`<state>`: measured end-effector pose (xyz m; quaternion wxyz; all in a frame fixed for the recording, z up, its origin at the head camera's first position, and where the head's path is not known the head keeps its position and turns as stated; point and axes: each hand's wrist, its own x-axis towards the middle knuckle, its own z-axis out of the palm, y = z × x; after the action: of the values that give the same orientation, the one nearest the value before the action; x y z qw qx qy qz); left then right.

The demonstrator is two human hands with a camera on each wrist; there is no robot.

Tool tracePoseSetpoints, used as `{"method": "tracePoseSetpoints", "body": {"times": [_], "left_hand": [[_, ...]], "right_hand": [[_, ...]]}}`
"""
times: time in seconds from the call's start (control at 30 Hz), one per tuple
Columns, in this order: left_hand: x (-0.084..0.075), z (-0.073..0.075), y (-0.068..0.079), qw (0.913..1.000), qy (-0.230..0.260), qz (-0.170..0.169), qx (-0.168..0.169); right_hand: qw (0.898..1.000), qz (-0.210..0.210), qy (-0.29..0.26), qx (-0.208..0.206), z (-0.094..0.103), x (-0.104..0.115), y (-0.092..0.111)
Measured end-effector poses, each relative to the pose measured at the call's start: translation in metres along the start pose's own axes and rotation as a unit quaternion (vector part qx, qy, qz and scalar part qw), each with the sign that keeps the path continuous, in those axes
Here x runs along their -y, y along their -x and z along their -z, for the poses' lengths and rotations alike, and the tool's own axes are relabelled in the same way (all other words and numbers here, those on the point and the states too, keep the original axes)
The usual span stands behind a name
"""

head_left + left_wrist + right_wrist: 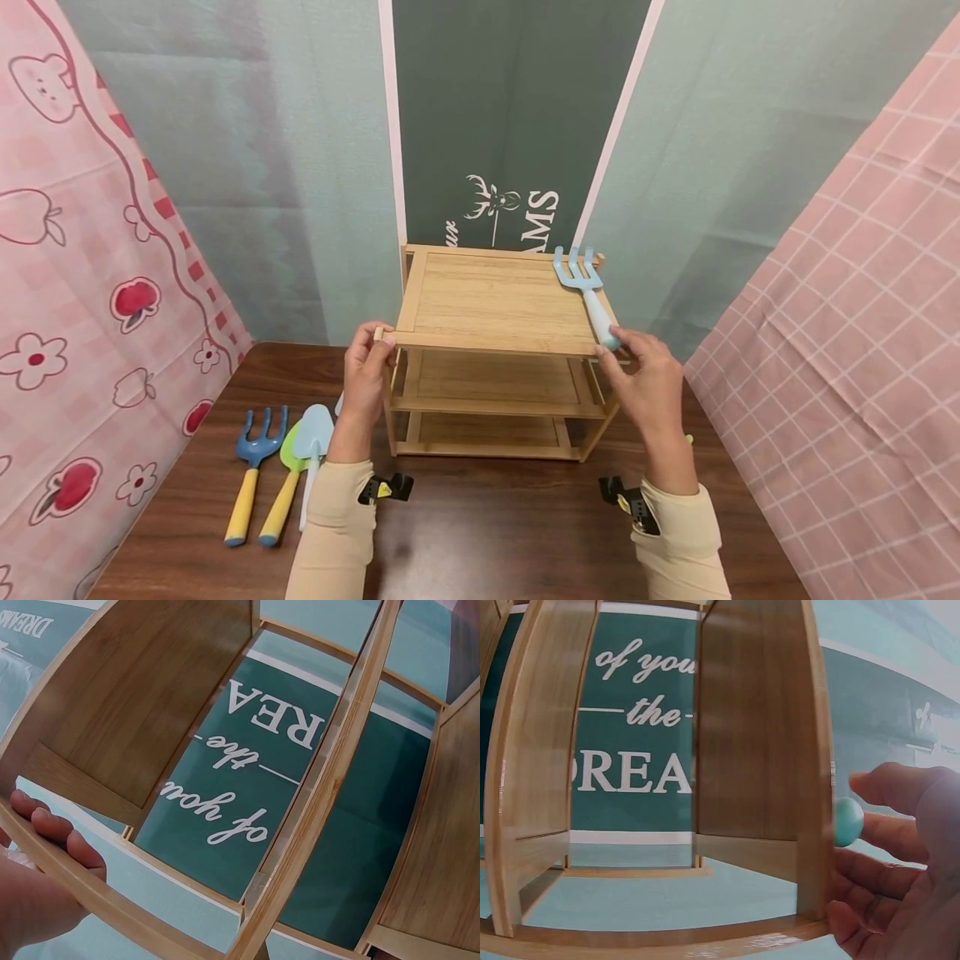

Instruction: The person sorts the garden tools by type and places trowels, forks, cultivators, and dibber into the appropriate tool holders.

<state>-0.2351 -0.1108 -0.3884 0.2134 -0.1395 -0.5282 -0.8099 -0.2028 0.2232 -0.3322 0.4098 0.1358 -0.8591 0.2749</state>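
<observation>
A light blue hand fork (592, 308) lies along the right edge of the top board of a wooden three-tier rack (495, 300), tines toward the back. At its handle end is my right hand (648, 375), thumb and fingers pinching around the rounded tip. In the right wrist view that turquoise tip (847, 822) shows between thumb and fingers, beside the board's edge. My left hand (367, 367) grips the rack's front left corner. The left wrist view shows its fingers (52, 825) curled over the wooden rail.
On the brown table (480, 533), left of the rack, lie a blue hand fork (258, 446) with yellow handle, a green trowel (281, 492) and a pale blue trowel (313, 429). A printed curtain (517, 100) hangs behind; pink cloths (847, 300) flank the table.
</observation>
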Motion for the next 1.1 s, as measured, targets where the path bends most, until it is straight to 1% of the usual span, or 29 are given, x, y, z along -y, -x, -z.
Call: {"method": "tracePoseSetpoints", "body": {"times": [0.07,0.13,0.27,0.33,0.43,0.5,0.57,0.87,0.97,1.1], "left_hand": [[0.001,0.000,0.000,1.0000,0.001,0.000,0.001],[0.001,0.001,0.000,1.0000,0.000,0.000,0.001],[0.002,0.001,0.001,1.0000,-0.001,0.000,-0.002],[0.002,0.001,0.001,1.0000,0.002,0.000,-0.002],[0.002,0.001,0.001,1.0000,0.006,0.001,-0.003],[0.002,0.001,0.001,1.0000,0.006,0.001,-0.004],[0.002,0.001,0.001,1.0000,0.003,0.002,-0.006],[0.002,0.001,0.000,1.0000,0.001,0.007,-0.005],[0.002,0.001,0.000,1.0000,-0.002,0.006,-0.007],[0.001,0.000,0.000,0.9999,-0.005,0.007,-0.009]], "right_hand": [[0.999,0.001,0.017,0.042,0.007,0.003,0.001],[0.994,0.002,0.036,0.100,0.015,0.007,0.003],[0.975,-0.003,0.060,0.212,0.033,0.019,0.004],[0.966,-0.011,0.063,0.249,0.039,0.024,0.004],[0.955,-0.023,0.060,0.289,0.046,0.030,0.004],[0.951,-0.026,0.056,0.303,0.049,0.033,0.004],[0.949,-0.023,0.053,0.310,0.051,0.035,0.005],[0.946,0.000,0.059,0.319,0.059,0.036,0.009],[0.943,-0.002,0.065,0.325,0.061,0.034,0.011],[0.938,-0.015,0.070,0.338,0.064,0.031,0.015]]}}
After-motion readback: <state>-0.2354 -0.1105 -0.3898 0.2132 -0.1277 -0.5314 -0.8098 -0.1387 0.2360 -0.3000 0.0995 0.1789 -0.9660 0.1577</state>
